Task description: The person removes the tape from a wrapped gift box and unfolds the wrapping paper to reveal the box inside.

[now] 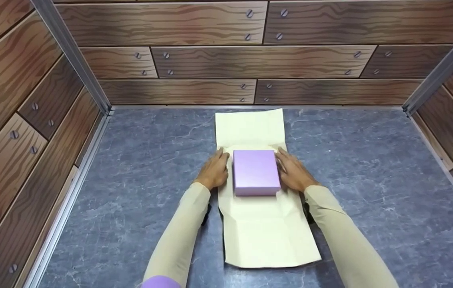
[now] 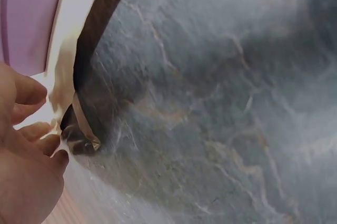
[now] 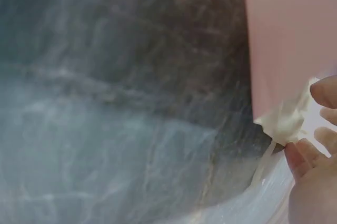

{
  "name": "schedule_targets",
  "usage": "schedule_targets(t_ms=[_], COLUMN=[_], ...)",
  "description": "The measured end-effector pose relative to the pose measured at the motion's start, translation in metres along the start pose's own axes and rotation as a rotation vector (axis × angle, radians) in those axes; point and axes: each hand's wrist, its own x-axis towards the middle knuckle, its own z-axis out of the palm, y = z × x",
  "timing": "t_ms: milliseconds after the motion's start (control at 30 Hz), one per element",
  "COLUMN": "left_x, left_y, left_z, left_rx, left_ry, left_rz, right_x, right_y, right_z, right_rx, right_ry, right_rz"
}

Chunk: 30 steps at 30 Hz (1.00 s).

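Observation:
A lilac square box (image 1: pixel 255 170) lies on a long cream sheet of paper (image 1: pixel 268 236), whose creased ends stretch beyond it front and back. My left hand (image 1: pixel 213 170) holds the paper's left edge beside the box. In the left wrist view, bent fingers (image 2: pixel 45 137) gather at the paper edge (image 2: pixel 71 45), close to the box (image 2: pixel 31 18). On the other side, my right hand (image 1: pixel 295 171) holds the right edge near the box's far corner. The right wrist view has its fingers (image 3: pixel 300 158) at a crumpled fold of the paper (image 3: pixel 284 121).
Beneath everything is a dark blue-grey marbled surface (image 1: pixel 154 160). Plank-patterned walls (image 1: pixel 210 62) stand at the back and both sides, with metal strips (image 1: pixel 70 192) along the corners and base. The paper's far end comes close to the back wall.

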Motion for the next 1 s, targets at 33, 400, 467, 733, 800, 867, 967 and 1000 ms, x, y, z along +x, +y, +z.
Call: schedule_targets(t_ms=[33,400,467,733,800,867,967,1000], left_x=[0.000,0.006,0.008,0.009,0.008,0.005,-0.004,-0.009], left_y=[0.000,0.001,0.000,-0.004,-0.003,-0.002,0.001,0.002], left_z=[0.000,0.003,0.003,0.001,0.000,-0.001,-0.005,-0.008], left_rx=[0.022,0.187,0.207,0.235,0.248,0.264,0.272,0.263], left_ry=[-0.016,-0.109,-0.119,-0.149,-0.142,-0.132,-0.133,-0.150], left_rz=[-0.003,-0.069,-0.071,-0.085,-0.068,-0.030,0.049,0.070], right_x=[0.000,-0.005,-0.005,-0.005,-0.006,-0.009,-0.015,-0.018], right_y=[0.001,0.002,0.001,-0.002,-0.003,-0.003,-0.004,-0.004], right_z=[0.000,0.000,0.000,0.003,0.003,0.002,-0.004,-0.006], right_rx=[-0.013,-0.080,-0.084,-0.124,-0.132,-0.143,-0.161,-0.165], right_ry=[-0.007,-0.076,-0.083,-0.103,-0.106,-0.110,-0.112,-0.115], right_rz=[0.006,0.073,0.082,0.105,0.106,0.099,0.063,0.042])
